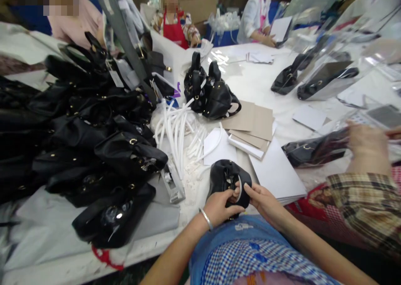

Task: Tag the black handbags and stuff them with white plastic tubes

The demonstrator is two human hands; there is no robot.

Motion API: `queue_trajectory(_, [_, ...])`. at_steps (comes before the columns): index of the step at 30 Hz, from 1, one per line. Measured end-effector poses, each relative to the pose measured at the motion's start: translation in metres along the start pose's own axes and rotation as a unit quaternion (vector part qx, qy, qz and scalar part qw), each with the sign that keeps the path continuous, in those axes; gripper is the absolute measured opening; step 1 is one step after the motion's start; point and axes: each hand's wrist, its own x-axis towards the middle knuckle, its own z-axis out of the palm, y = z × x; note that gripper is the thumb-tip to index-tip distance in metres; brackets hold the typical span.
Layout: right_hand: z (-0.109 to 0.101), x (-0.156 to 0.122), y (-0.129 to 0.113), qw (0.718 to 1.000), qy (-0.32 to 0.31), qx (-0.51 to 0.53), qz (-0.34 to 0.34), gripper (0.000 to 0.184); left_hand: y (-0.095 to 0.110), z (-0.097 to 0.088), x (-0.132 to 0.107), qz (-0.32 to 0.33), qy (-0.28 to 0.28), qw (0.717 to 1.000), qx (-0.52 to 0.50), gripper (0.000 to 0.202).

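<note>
A small black handbag (226,174) rests at the near edge of the white table (260,82), just in front of my body. My left hand (221,206), with a silver bangle on its wrist, grips the bag's lower left side, fingers curled on it. Gripping the bag's right side is my right hand (262,199), thumb pressed near a white curved strip at the bag's opening. Both hands are closed on the bag.
A big heap of black handbags (90,134) fills the left. White tubes (177,137), white cards (277,172) and brown cardboard sheets (253,122) lie ahead, two black bags (209,91) behind. A neighbour's hand (368,145) in a plaid sleeve holds a bagged purse at right. People sit across the table.
</note>
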Motion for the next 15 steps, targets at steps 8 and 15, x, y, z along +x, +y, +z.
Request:
queue_trajectory(8, [-0.005,0.02,-0.087,0.984,0.082,0.065,-0.143,0.03,0.026,-0.006,0.021,0.044,0.172,0.98,-0.091,0.035])
queue_trajectory(15, [-0.065,0.08,-0.251,0.934,0.169,-0.055,-0.309,0.037,-0.014,0.001,0.051,-0.032,0.24,0.95,-0.198,0.045])
